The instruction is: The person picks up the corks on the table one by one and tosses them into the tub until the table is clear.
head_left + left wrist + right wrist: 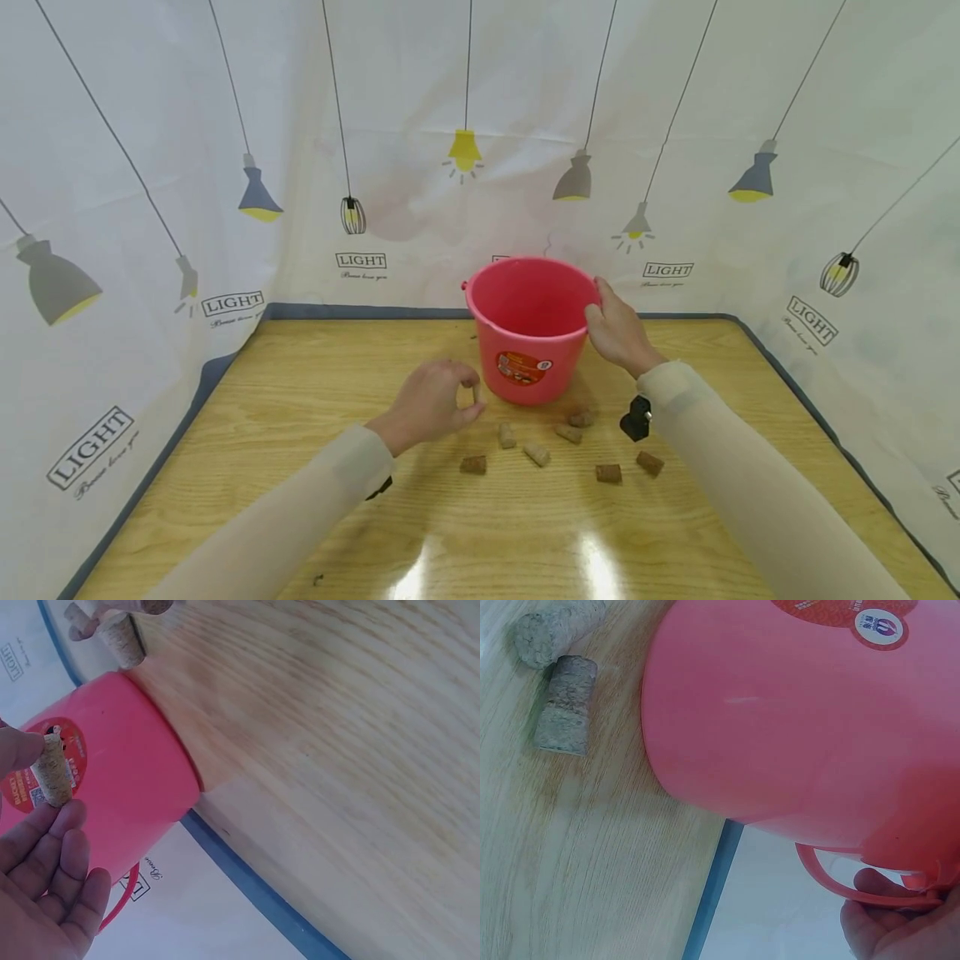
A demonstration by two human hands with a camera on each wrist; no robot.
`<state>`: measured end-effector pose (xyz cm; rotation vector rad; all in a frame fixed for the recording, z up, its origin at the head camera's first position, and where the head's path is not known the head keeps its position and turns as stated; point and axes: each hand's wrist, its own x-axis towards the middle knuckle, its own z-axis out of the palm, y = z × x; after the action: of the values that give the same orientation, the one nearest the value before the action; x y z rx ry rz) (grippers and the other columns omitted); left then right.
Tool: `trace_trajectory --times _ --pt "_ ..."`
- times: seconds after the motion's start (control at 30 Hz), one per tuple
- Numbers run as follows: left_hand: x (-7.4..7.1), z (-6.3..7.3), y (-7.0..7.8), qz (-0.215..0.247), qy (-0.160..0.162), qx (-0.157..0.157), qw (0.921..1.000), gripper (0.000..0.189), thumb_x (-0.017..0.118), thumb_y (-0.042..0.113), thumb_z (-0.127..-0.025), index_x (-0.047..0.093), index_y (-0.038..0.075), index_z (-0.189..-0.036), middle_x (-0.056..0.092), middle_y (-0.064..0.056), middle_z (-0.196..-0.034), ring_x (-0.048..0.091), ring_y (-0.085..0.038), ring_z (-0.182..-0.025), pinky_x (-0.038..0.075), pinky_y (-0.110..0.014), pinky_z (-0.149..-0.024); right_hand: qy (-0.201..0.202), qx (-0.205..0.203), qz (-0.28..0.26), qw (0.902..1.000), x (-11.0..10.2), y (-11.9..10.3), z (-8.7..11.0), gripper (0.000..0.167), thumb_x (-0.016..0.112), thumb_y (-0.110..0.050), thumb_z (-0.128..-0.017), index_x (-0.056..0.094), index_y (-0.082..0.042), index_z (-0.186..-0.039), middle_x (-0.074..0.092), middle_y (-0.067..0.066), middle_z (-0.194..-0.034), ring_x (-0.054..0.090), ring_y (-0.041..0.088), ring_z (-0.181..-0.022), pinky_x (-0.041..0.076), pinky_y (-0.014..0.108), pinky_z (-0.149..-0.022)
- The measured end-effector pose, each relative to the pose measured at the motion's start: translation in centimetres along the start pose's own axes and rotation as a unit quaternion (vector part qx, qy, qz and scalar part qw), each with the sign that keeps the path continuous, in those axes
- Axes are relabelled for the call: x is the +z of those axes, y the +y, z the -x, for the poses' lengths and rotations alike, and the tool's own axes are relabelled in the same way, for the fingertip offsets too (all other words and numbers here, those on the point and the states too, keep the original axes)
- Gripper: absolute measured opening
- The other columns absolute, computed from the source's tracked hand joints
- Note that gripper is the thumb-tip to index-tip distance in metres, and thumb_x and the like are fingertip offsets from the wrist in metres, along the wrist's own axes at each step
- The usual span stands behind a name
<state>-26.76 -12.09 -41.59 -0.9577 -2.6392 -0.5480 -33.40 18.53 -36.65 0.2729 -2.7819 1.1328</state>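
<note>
A pink bucket [529, 367] with a red label stands on the wooden table. My right hand [619, 327] grips its rim on the right side, near the handle [832, 881] joint. Just left of the bucket, my left hand [431, 400] pinches a cork [52, 771] end to end between thumb and fingertip. Several corks lie loose in front of the bucket, among them a brown cork [473, 465], a pale cork [537, 453] and a cork [567, 705] close to the bucket's base in the right wrist view. The bucket's floor is hidden.
Light-coloured sheeting [420, 208] printed with lamps encloses the table [315, 375] at the back and both sides. A dark blue border [360, 312] runs along its lower edge. A tiny dark bit [318, 578] lies near the front.
</note>
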Motion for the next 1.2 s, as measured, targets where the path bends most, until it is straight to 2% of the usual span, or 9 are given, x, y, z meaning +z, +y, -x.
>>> trace_trajectory --times 0.13,0.3,0.67,1.2 --pt "-0.4 -0.1 0.0 -0.012 0.033 0.013 0.9993 0.015 0.082 0.027 -0.085 0.076 0.014 -0.091 0.074 0.004 -0.09 0.064 -0.014 -0.085 0.055 -0.03 -0.079 -0.002 0.001 -0.001 1.0 0.0 0.0 0.0 0.065 0.022 -0.026 -0.106 0.007 0.0 -0.164 0.016 0.016 -0.17 0.018 0.037 -0.155 0.017 0.056 -0.123" --pt "-0.9 -0.2 0.1 -0.006 0.064 0.029 0.9975 0.016 0.083 0.025 -0.085 0.076 0.013 -0.093 0.073 0.004 -0.089 0.064 -0.014 -0.084 0.055 -0.03 -0.078 -0.003 0.001 -0.002 1.0 0.0 0.0 -0.1 0.065 0.021 -0.027 -0.106 0.007 -0.001 -0.164 0.016 0.016 -0.17 0.018 0.037 -0.155 0.017 0.056 -0.123" --pt "-1.9 -0.4 0.4 0.001 0.096 0.045 0.9944 0.02 0.084 0.025 -0.084 0.076 0.012 -0.097 0.073 0.002 -0.091 0.061 -0.015 -0.085 0.054 -0.032 -0.078 -0.001 -0.002 -0.002 1.0 0.0 0.0 -0.1 0.065 0.022 -0.026 -0.106 0.007 0.0 -0.164 0.016 0.017 -0.169 0.017 0.037 -0.155 0.017 0.057 -0.123" --pt "-2.6 -1.2 0.4 0.009 0.158 0.085 0.9837 0.027 0.083 0.027 -0.085 0.077 0.008 -0.103 0.074 -0.001 -0.092 0.061 -0.016 -0.083 0.054 -0.031 -0.073 -0.007 0.005 -0.005 0.9999 0.0 0.0 -0.1 0.065 0.024 -0.025 -0.106 0.006 -0.001 -0.164 0.015 0.015 -0.17 0.016 0.036 -0.155 0.017 0.057 -0.123"
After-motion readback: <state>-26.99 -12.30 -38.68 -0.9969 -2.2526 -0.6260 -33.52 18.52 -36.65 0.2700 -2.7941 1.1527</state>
